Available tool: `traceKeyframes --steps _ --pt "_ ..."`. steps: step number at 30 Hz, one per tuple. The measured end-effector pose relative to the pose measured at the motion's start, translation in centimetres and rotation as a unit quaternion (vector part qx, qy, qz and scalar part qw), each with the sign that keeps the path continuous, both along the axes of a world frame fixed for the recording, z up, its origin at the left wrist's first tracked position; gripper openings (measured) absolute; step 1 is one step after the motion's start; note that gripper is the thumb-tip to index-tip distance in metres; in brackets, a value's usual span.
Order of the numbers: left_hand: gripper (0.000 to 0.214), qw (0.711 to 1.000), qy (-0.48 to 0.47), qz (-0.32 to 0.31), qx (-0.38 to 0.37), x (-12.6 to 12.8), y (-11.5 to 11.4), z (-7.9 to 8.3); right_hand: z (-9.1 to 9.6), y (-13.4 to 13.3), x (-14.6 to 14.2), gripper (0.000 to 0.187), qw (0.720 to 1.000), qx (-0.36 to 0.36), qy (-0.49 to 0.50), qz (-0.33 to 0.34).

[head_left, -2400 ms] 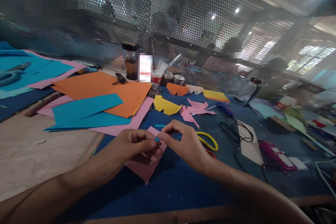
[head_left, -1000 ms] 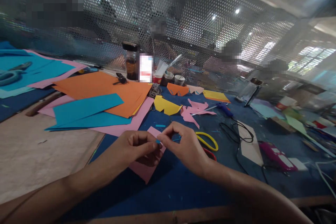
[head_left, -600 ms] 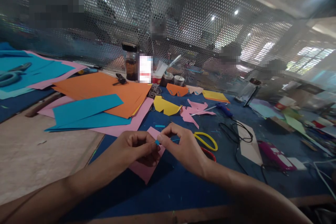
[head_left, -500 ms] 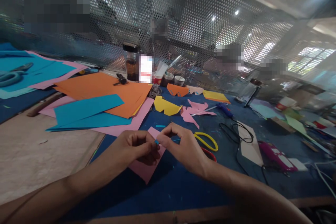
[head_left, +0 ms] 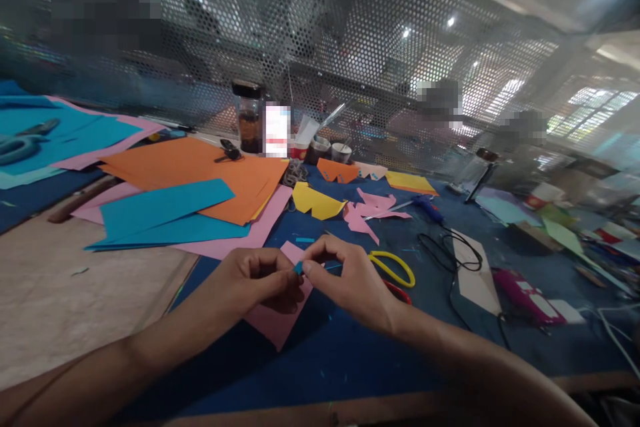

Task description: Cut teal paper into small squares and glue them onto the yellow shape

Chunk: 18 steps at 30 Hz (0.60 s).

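Between my two hands is a tiny piece of blue paper (head_left: 299,267). The thumb and fingers of my left hand (head_left: 265,277) pinch it from the left. From the right, my right hand (head_left: 345,273) closes thumb and finger on its other side. Beneath them a pink paper piece (head_left: 277,327) lies on the blue table, partly covered by my left hand. A thin blue strip (head_left: 305,240) rests just beyond the fingers. Scissors with a yellow handle loop (head_left: 400,269) and a red one lie beside my right hand, which hides part of them.
Stacked orange sheets (head_left: 200,167) and blue sheets (head_left: 165,210) spread to the left. Farther back are a yellow cut piece (head_left: 317,201), a pink pinwheel-like shape (head_left: 373,210), a jar (head_left: 249,120) and cups. A blue glue gun (head_left: 427,208) with a black cord lies right.
The fingertips have shifted slightly, and more of the small blue piece shows between them. Otherwise both hands keep nearly the same place.
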State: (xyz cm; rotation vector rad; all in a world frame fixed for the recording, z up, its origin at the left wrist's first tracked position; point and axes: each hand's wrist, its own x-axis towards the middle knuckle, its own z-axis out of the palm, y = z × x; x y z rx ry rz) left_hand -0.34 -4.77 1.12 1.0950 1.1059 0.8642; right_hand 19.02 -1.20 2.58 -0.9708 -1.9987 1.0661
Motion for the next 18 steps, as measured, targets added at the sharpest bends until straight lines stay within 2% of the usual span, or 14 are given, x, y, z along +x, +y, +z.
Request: traceKeyframes --steps 7,13,18 --pt "0.025 1.0 -0.013 -0.015 0.015 0.15 -0.28 -0.45 -0.22 -0.16 -0.19 0.008 1.0 -0.01 0.01 -0.006" --pt "0.025 1.0 -0.008 -0.005 0.012 0.0 -0.29 -0.19 -0.02 -0.13 -0.01 0.01 0.999 -0.026 0.014 0.014" --pt "0.021 1.0 -0.005 -0.023 0.019 0.2 -0.34 -0.26 0.02 -0.42 -0.25 0.011 1.0 -0.001 -0.002 -0.005"
